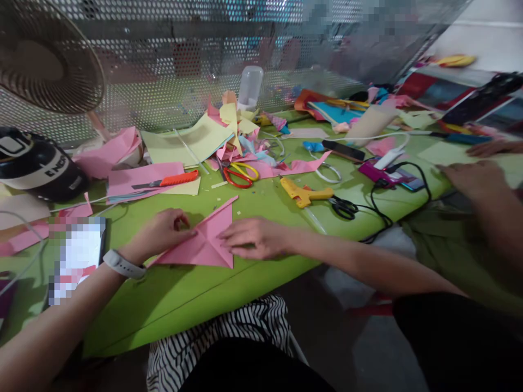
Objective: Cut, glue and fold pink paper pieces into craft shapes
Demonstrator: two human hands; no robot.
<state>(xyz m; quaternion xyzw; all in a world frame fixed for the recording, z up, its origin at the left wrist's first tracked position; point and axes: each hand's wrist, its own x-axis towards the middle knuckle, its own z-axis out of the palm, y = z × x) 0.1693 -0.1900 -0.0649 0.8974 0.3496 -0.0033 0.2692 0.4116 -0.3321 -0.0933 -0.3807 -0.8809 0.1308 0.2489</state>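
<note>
A creased pink sheet of paper (204, 251) lies on the green table in front of me, with fold lines meeting near its middle and one pointed corner standing up at the far right. My left hand (163, 231), with a white band on the wrist, is closed with its fingertips at the paper's left side. From the right, my right hand (255, 238) reaches in, fingers together and tips on the paper close to the creased centre. A yellow glue gun (304, 193) lies beyond my right hand, beside black-handled scissors (344, 208).
An orange utility knife (180, 178) and red-and-yellow-handled scissors (241, 173) lie beyond the paper. A phone (77, 261) is at left, near a black bottle (43, 166) and a fan (44, 60). Paper scraps and cables spread behind. At right, another person's hands (476, 179) hold pale paper.
</note>
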